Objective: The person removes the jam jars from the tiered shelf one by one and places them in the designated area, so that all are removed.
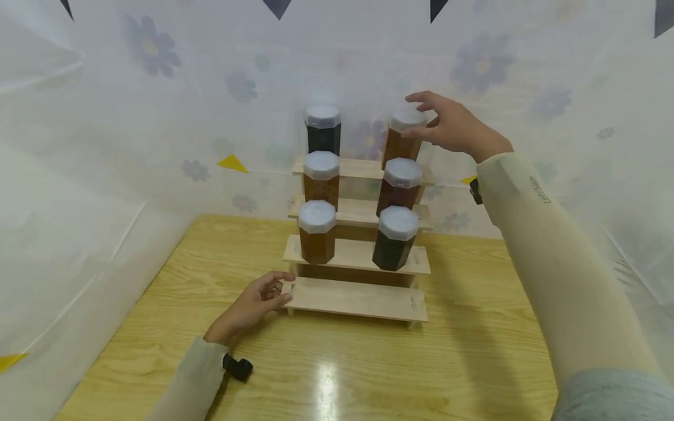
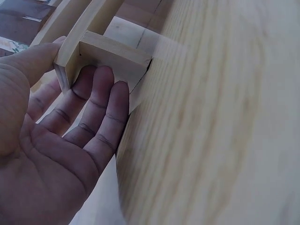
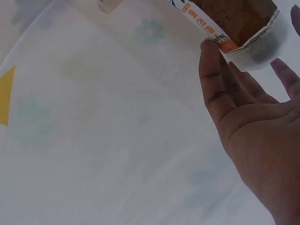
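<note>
A tiered wooden rack (image 1: 355,297) holds several octagonal jars with white lids. At the upper right stands an amber-brown jar (image 1: 398,146); my right hand (image 1: 455,126) is spread around its lid. In the right wrist view, fingertips (image 3: 212,49) are at the lid's edge by a printed label strip, and there is a gap between the lid and the digit at the frame's right edge. My left hand (image 1: 258,301) grips the left end of the lowest shelf, thumb on the board and fingers underneath against the support (image 2: 117,58).
The top tier also holds a dark jar (image 1: 323,137). Below are a brown jar (image 1: 321,187), a dark red jar (image 1: 396,196), an amber jar (image 1: 317,242) and a dark green jar (image 1: 392,248). A flowered white sheet (image 1: 200,99) hangs behind the wooden table (image 1: 295,368).
</note>
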A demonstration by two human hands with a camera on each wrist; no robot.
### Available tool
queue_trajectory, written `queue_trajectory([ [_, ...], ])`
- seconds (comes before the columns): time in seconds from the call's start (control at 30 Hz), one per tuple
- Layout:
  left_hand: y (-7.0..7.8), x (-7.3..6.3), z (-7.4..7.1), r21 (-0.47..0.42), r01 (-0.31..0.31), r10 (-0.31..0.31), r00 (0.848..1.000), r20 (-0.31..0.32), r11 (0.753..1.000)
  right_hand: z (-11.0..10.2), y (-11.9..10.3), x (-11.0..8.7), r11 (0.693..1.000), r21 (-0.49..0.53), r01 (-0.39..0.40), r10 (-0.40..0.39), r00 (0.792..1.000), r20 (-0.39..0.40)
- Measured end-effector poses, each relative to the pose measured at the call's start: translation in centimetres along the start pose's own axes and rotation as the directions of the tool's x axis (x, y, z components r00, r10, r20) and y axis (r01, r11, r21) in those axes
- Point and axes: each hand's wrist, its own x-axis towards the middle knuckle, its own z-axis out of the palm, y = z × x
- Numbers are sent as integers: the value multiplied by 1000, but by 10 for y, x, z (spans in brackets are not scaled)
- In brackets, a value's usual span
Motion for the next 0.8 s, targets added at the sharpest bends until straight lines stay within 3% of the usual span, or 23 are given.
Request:
queue_trajectory([
  [0.2, 1, -3, 0, -15, 10, -10, 1000, 9, 1000, 2, -2, 9, 998, -60, -29, 35, 995, 89],
  [0.3, 2, -4, 0, -2, 32, -32, 999, -2, 999, 5, -1, 12, 998, -43, -36, 41, 993, 115],
  [0.5, 5, -7, -1, 37, 33, -32, 999, -16, 999, 12, 1, 13, 998, 44, -40, 37, 996, 84],
  [0.8, 4, -5, -3, 34, 17, -17, 1000, 10, 999, 11, -2, 13, 996, 32, -88, 85, 994, 68],
])
